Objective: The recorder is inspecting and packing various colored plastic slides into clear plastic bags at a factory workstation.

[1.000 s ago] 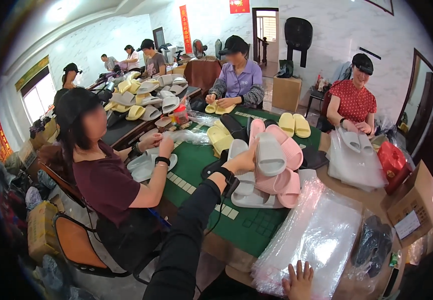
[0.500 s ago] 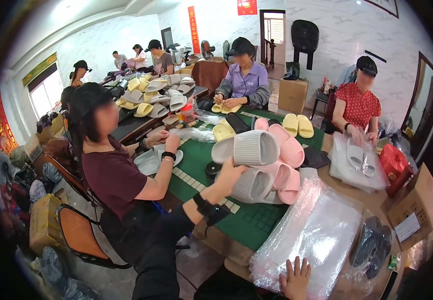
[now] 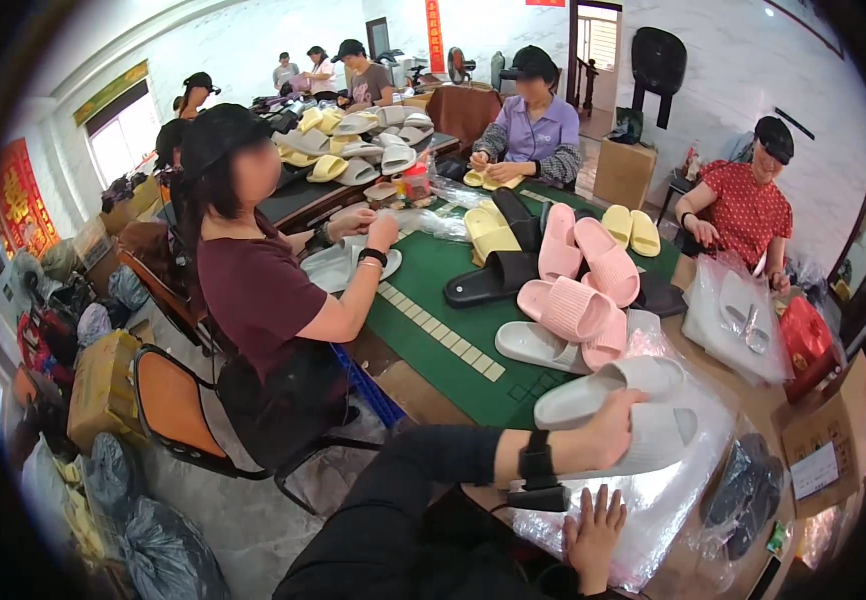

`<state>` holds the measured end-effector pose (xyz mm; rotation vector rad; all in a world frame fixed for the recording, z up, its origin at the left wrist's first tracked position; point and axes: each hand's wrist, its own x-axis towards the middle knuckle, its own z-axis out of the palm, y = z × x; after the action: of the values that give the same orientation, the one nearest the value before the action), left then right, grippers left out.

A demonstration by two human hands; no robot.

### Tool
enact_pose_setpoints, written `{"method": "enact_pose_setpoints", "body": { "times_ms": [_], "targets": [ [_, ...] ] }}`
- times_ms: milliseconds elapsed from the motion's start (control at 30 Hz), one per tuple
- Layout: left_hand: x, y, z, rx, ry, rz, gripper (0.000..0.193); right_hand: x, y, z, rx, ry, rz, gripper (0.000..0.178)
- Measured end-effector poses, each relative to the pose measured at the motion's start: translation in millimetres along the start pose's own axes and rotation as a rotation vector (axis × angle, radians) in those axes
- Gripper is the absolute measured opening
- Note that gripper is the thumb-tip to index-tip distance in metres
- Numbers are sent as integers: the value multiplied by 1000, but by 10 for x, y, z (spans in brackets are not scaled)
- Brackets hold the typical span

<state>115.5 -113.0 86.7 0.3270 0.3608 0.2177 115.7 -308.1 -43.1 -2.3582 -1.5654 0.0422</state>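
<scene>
In my left hand [image 3: 605, 432] is a pair of light grey ribbed slippers [image 3: 659, 437], with the fingers closed round them. They are over the near part of a stack of clear plastic bags [image 3: 688, 500]. My right hand [image 3: 594, 530] lies palm down on these bags, fingers spread, close below the slippers. Just beyond, pink slippers [image 3: 571, 306] are heaped on the green table mat [image 3: 423, 372], with another grey slipper [image 3: 538, 345] beside them. Black slippers [image 3: 490, 280] and yellow slippers [image 3: 488, 232] lie farther back.
On my left a person in maroon [image 3: 253, 290] sits handling a grey slipper. Across the table are a person in purple [image 3: 543, 130] and one in red [image 3: 743, 205]. A dark bagged pair of slippers [image 3: 743, 490] and a cardboard box [image 3: 833, 440] stand at right.
My left hand has brought the grey slippers from above the mat toward me and right, over the bags. My right hand stays on the bags. The view has shifted.
</scene>
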Motion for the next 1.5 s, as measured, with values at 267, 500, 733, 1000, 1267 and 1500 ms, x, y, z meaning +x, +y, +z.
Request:
{"method": "enact_pose_setpoints", "body": {
  "times_ms": [267, 500, 733, 1000, 1267, 1500],
  "targets": [
    [75, -447, -179, 984, -397, -129, 43, -89, 132, 0, 59, 60, -15, 42],
    [-375, -1022, -929, 1288, -686, -355, 33, -120, -7, -1015, 690, 416, 338, 30],
    [-526, -1407, -655, 1167, -689, -154, 72, 640, -413, -1300, 1069, 658, -23, 18],
    [-513, -1418, -714, 816, -471, -209, 43, 910, -442, -1257, 635, 675, -168, 18],
    [-534, -1596, -805, 758, -551, -136, 38, 924, -569, -1250, 407, 607, -349, 22],
    [-628, -926, -739, 1595, -858, -232, 59, 805, -327, -1152, 822, 325, 111, 16]
  ]
}}
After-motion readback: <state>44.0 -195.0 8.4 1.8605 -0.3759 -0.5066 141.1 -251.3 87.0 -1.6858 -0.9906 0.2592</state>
